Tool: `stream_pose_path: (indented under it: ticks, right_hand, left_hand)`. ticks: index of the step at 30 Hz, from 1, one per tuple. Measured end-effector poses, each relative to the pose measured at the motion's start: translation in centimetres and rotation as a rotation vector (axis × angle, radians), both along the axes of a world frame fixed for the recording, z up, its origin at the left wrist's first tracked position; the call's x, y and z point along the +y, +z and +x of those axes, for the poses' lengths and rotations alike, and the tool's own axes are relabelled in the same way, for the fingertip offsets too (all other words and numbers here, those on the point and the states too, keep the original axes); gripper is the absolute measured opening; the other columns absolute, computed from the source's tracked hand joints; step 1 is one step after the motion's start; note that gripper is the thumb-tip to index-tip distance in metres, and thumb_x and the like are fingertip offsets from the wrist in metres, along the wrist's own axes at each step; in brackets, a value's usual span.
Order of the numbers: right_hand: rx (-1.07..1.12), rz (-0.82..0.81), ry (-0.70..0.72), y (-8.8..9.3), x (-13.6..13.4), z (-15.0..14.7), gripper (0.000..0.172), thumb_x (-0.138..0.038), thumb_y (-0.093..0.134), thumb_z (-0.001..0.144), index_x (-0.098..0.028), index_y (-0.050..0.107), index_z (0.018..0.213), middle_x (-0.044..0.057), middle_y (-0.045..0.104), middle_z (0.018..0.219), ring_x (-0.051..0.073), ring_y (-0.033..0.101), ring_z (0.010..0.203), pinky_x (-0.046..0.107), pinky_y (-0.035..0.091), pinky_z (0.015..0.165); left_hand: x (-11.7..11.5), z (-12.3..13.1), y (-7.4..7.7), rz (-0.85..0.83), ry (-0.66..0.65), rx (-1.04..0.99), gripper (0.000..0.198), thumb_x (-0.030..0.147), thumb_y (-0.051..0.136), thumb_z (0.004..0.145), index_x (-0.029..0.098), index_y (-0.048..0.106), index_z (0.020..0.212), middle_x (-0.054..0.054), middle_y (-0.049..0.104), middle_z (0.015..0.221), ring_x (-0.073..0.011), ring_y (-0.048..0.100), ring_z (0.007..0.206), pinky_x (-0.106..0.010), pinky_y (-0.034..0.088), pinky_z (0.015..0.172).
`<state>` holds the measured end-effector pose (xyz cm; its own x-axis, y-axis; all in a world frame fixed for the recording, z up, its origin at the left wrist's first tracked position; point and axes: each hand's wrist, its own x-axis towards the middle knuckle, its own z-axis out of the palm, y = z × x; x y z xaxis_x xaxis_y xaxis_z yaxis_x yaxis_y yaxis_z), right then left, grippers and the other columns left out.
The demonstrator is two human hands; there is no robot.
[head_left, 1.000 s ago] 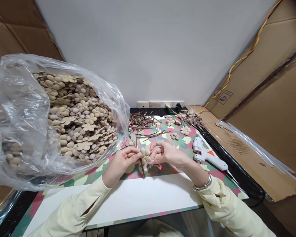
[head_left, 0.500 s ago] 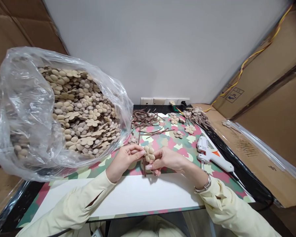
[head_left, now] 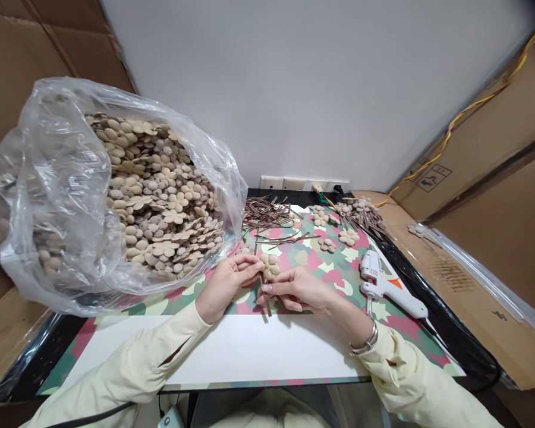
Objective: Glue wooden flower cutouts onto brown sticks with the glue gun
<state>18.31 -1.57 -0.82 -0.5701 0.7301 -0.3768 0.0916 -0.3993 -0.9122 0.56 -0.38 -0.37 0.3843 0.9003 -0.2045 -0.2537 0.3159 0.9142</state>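
Observation:
Between my hands, above the table, is a beige flower piece (head_left: 270, 266) with rounded petals. My left hand (head_left: 229, 283) pinches its left edge between thumb and fingers. From beneath the flower a brown striped strip (head_left: 267, 304) hangs down. My right hand (head_left: 296, 289) is closed on that strip just below the petals, its thumb on top. Loose brown strips (head_left: 267, 214) lie in a pile behind my hands. More flower pieces (head_left: 348, 236) rest on the patterned table cover, behind and to the right.
A clear plastic bag (head_left: 49, 172) full of flower pieces fills the left side. On the right lies a white glue gun (head_left: 396, 291) with its cable. A white sheet (head_left: 249, 351) covers the front edge; cardboard (head_left: 485, 238) stands at the right.
My right hand's fingers have shifted onto the strip below the flower, and the strip now slants down to the right. The whole view has moved slightly.

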Motion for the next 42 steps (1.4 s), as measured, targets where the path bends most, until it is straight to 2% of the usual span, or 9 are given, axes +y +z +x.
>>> stream_pose_path:
  ticks: [2, 5, 10, 16, 22, 28, 31, 39, 42]
  right_hand:
    - [-0.003, 0.0, -0.023, 0.0, 0.1, 0.1, 0.033, -0.043, 0.064, 0.072, -0.011, 0.067, 0.073, 0.001, 0.062, 0.058, 0.002, 0.027, 0.033, 0.021, 0.018, 0.036]
    - [-0.03, 0.027, -0.061, 0.0, 0.0, 0.3, 0.032, -0.044, 0.063, 0.072, -0.012, 0.065, 0.066, -0.005, 0.048, 0.038, 0.004, 0.027, 0.032, 0.021, 0.022, 0.037]
    - [-0.06, 0.066, -0.094, -0.4, -0.2, -0.2, 0.029, -0.041, 0.064, 0.072, -0.014, 0.063, 0.064, -0.008, 0.042, 0.03, 0.004, 0.025, 0.028, 0.02, 0.023, 0.037]
    - [-0.034, 0.058, -0.123, -0.7, -0.3, -0.8, 0.028, -0.038, 0.067, 0.071, -0.016, 0.056, 0.058, -0.01, 0.041, 0.026, 0.004, 0.033, 0.026, 0.022, 0.04, 0.049]
    - [-0.106, 0.049, -0.128, -1.0, -0.3, -0.8, 0.033, -0.039, 0.068, 0.069, -0.015, 0.054, 0.052, -0.008, 0.043, 0.028, 0.004, 0.031, 0.024, 0.021, 0.028, 0.037]
    - [-0.086, 0.046, -0.101, -1.6, -0.3, -0.6, 0.038, -0.047, 0.067, 0.069, -0.014, 0.057, 0.053, -0.007, 0.041, 0.03, 0.006, 0.038, 0.031, 0.022, 0.034, 0.043]
    - [-0.049, 0.014, -0.099, -1.4, -0.4, -0.6, 0.035, -0.047, 0.068, 0.069, -0.012, 0.063, 0.065, -0.008, 0.043, 0.033, 0.004, 0.032, 0.03, 0.021, 0.032, 0.041]
    - [-0.051, -0.02, -0.001, 0.1, -0.2, 0.6, 0.03, -0.038, 0.066, 0.072, -0.008, 0.069, 0.071, 0.006, 0.069, 0.069, -0.002, 0.025, 0.03, 0.02, 0.015, 0.032]
    - [-0.092, -0.018, 0.044, 0.8, 0.0, 1.6, 0.027, -0.035, 0.066, 0.072, -0.009, 0.071, 0.073, 0.006, 0.068, 0.067, -0.002, 0.025, 0.028, 0.02, 0.011, 0.03]
  left_hand:
    - [0.0, -0.2, 0.0, -0.027, -0.025, -0.019, 0.017, 0.024, 0.07, 0.071, 0.013, 0.062, 0.082, -0.002, 0.066, 0.076, -0.0104, 0.061, 0.073, -0.02, 0.046, 0.069]
    - [0.0, -0.5, 0.1, -0.097, -0.102, -0.071, 0.017, 0.023, 0.07, 0.071, 0.014, 0.062, 0.082, -0.004, 0.068, 0.081, -0.0139, 0.063, 0.08, -0.026, 0.047, 0.079]
    - [-0.4, 0.2, 0.3, -0.033, -0.118, 0.01, 0.02, 0.029, 0.07, 0.071, 0.013, 0.063, 0.08, -0.005, 0.068, 0.075, -0.0165, 0.063, 0.069, -0.025, 0.047, 0.06]
    - [-0.5, 0.8, 0.1, -0.029, -0.063, 0.03, 0.024, 0.032, 0.068, 0.071, 0.012, 0.063, 0.083, -0.004, 0.065, 0.072, -0.0144, 0.058, 0.06, -0.024, 0.044, 0.049]
    - [-0.4, 0.6, -0.1, -0.064, -0.06, -0.002, 0.023, 0.031, 0.069, 0.071, 0.013, 0.063, 0.084, -0.004, 0.065, 0.076, -0.0135, 0.058, 0.062, -0.022, 0.043, 0.048]
    - [-0.5, 0.6, -0.1, -0.077, -0.057, -0.032, 0.021, 0.029, 0.068, 0.072, 0.012, 0.063, 0.082, -0.005, 0.066, 0.075, -0.0124, 0.058, 0.06, -0.021, 0.043, 0.048]
    - [-0.5, 0.7, -0.1, -0.071, -0.038, -0.029, 0.02, 0.029, 0.067, 0.073, 0.011, 0.062, 0.081, -0.006, 0.067, 0.077, -0.0122, 0.059, 0.061, -0.021, 0.043, 0.049]
    - [0.2, 0.0, -0.4, -0.006, 0.104, 0.028, 0.024, 0.029, 0.068, 0.073, 0.012, 0.06, 0.088, -0.009, 0.07, 0.087, -0.0168, 0.065, 0.081, -0.028, 0.05, 0.076]
    - [0.5, -0.3, -0.6, -0.01, 0.168, 0.071, 0.023, 0.027, 0.068, 0.073, 0.011, 0.057, 0.084, -0.011, 0.07, 0.085, -0.0175, 0.066, 0.079, -0.032, 0.051, 0.079]
